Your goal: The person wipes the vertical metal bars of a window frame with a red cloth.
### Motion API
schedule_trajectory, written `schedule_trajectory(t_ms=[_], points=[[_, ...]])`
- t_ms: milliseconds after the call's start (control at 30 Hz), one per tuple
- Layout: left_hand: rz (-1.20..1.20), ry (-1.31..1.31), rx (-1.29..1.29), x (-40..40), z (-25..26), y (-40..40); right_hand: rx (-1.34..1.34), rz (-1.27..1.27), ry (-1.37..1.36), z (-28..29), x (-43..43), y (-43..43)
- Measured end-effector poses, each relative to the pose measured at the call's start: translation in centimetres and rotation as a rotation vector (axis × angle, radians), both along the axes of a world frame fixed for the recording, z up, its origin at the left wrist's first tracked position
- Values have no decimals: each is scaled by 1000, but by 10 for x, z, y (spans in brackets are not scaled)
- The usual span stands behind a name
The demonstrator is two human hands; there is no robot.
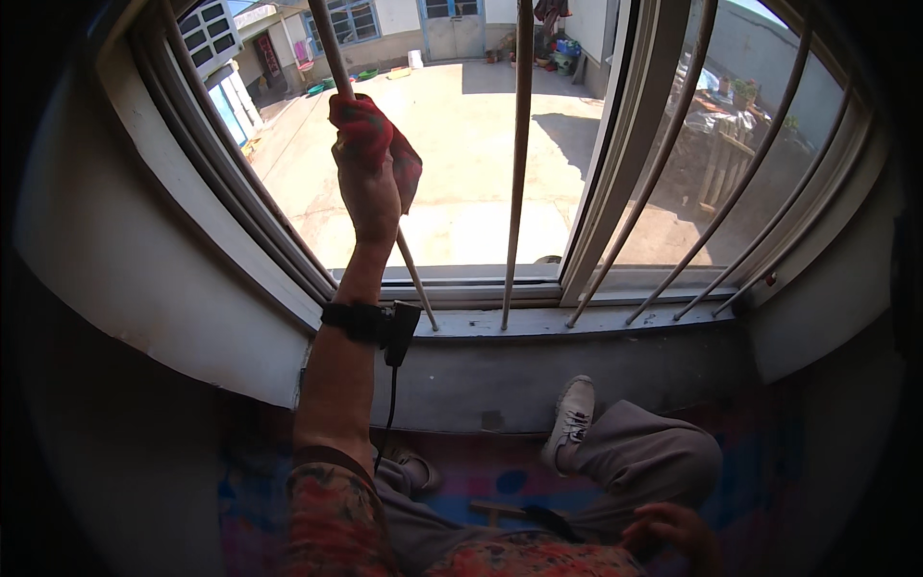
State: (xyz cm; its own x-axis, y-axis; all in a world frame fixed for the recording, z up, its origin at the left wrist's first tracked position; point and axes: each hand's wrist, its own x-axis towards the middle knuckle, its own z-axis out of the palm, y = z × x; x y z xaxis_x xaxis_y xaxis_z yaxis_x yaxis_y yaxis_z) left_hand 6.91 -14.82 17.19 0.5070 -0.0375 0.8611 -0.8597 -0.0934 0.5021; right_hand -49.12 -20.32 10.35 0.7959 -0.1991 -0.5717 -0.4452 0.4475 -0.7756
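A red cloth with dark patches (363, 133) is wrapped around one vertical metal bar (329, 40) of the window guard. My left hand (369, 191) grips the bar through this cloth, high up with the arm stretched out. A loose fold of the cloth hangs to the right of the hand. Below the hand the same bar (418, 281) runs down to the white window frame. My right hand (667, 534) is down by my right thigh, dim and partly cut off, with loosely bent fingers and nothing visible in it.
More bars, among them a middle bar (520, 144), cross the window. A sliding glass pane (678, 180) covers the right side. Below lies a grey sill (461, 389), with my right shoe (573, 418) on its edge. A black strapped device (371, 324) with a cable is on my left wrist.
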Motion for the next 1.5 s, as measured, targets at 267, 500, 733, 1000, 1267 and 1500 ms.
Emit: schedule_trajectory(t_ms=[267, 500, 733, 1000, 1267, 1500], points=[[-76, 758, -114, -45, -172, 19, -40, -27, 24, 13, 15, 12], [-133, 733, 120, -37, -181, 43, -234, 0, 15, -17, 0, 8], [-319, 815, -74, -44, -144, 71, -164, 52, -114, 2, 8, 7], [-977, 1244, -221, -120, -79, 95, -474, 114, 21, 35, 17, 18], [-940, 1037, -93, -138, -82, 101, -782, 339, -209, 91, 117, 16], [-633, 688, 165, -162, -52, 95, -673, 368, -345, 73, 263, 21]])
